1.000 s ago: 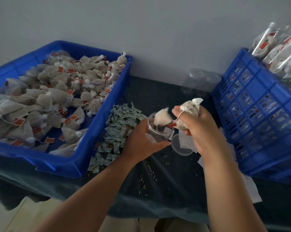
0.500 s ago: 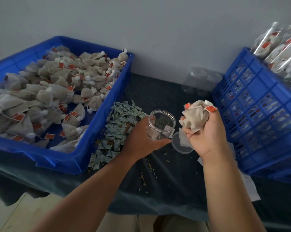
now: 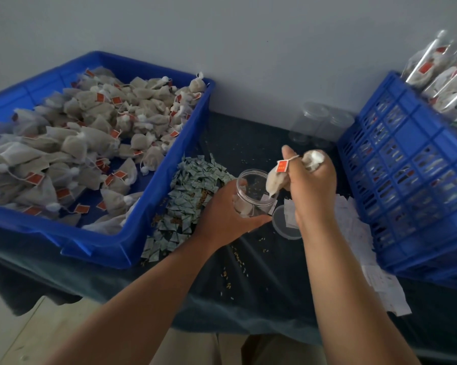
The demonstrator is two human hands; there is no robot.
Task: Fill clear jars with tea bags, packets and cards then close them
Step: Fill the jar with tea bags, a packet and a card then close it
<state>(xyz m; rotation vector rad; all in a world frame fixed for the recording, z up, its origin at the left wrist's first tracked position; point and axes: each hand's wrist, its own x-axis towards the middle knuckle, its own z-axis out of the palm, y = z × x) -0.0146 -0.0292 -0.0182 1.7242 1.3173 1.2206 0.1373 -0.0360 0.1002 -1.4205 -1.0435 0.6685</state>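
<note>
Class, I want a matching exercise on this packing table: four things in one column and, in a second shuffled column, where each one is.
Things
1. clear plastic jar
2. beige tea bag with a red tag
3. round clear lid
4. small grey-green packets

Places
a. heaped beside the solid blue tray
b. lying flat on the dark cloth
c. gripped in the left hand
d. held in the right hand, hanging at the jar's mouth

Pairs: 1-c, 2-d, 3-b, 4-a
</note>
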